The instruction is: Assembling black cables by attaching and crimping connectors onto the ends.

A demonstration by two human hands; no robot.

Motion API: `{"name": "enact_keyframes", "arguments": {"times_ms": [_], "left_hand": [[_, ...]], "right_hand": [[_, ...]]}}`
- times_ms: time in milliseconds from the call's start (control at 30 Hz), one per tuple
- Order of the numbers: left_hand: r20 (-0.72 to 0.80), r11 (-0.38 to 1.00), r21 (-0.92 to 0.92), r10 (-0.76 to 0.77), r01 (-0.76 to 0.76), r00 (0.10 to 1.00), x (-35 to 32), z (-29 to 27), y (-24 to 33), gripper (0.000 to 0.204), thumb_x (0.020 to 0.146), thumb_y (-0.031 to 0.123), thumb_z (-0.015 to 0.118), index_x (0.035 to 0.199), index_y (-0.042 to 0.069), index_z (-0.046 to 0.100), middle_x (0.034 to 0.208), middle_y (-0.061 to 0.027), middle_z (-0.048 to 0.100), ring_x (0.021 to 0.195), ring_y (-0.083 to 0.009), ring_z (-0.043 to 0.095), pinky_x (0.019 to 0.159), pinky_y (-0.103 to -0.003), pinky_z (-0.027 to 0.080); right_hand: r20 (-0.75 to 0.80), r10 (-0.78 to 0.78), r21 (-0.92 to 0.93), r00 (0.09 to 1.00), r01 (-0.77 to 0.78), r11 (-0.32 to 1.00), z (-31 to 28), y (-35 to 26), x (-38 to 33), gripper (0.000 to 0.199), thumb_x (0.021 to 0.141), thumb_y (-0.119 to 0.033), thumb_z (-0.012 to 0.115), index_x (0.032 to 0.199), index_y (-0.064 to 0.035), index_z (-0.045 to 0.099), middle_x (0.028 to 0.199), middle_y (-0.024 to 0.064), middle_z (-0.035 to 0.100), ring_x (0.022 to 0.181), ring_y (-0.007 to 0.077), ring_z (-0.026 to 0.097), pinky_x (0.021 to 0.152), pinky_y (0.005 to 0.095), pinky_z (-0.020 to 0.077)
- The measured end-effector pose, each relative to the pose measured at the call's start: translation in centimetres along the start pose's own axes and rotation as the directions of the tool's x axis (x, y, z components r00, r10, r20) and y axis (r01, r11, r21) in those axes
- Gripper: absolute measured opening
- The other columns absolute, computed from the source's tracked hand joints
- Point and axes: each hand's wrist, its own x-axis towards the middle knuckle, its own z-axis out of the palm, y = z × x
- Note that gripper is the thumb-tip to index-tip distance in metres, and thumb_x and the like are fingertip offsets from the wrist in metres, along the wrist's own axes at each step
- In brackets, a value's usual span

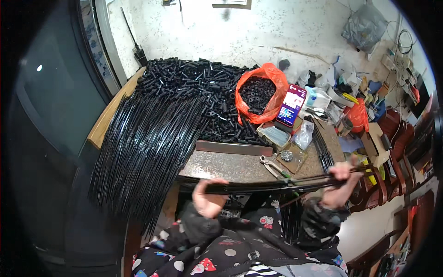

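Note:
A bundle of thin black rods (272, 186) stretches crosswise in front of my body, level with the table's near edge. My left hand (210, 199) is closed around the bundle's left end, palm turned inward. Farther right, my right hand (340, 181) grips the same rods, whose ends stick out past it; motion blurs its fingers. On the table's left side lies a wide heap of similar long black rods (143, 143), overhanging the near edge. Behind it spreads a pile of short black tubular parts (189, 78).
A red plastic bag (271, 70) holds small black rings (258, 94). Beside it a lit phone (291, 105) stands propped up. Pliers (272, 166) lie near a toothed metal disc (286, 156). A flat bar (234, 148) edges the pile. Wooden chairs (400, 152) stand right.

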Motion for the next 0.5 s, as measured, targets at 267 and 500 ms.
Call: {"name": "enact_keyframes", "arguments": {"times_ms": [267, 500], "left_hand": [[-0.596, 0.498, 0.181, -0.630, 0.848, 0.497, 3.5, -10.2, -5.6, 0.052, 0.063, 0.048, 0.041, 0.082, 0.001, 0.050, 0.074, -0.0104, 0.051, 0.073, -0.0196, 0.046, 0.068, -0.032, 0.039], [-0.151, -0.724, 0.666, -0.370, -0.182, 0.917, 4.0, -3.0, -1.2, 0.037, 0.068, 0.042, 0.045, 0.077, 0.008, 0.057, 0.065, -0.0115, 0.055, 0.063, -0.0203, 0.054, 0.058, -0.030, 0.042]], "right_hand": [[-0.206, -0.108, -0.423, 0.973, 0.011, 0.906, 5.4, 3.2, -1.8, 0.031, 0.076, -0.037, 0.037, 0.075, -0.0055, 0.039, 0.058, -0.0001, 0.034, 0.050, 0.0076, 0.030, 0.045, 0.0192, 0.0255], [-0.076, 0.538, -0.363, 0.839, -0.526, 0.769, 4.0, 6.0, -3.4, 0.019, 0.071, -0.014, 0.051, 0.079, 0.0008, 0.043, 0.070, 0.0062, 0.048, 0.063, 0.0121, 0.047, 0.060, 0.0218, 0.0373]]}}
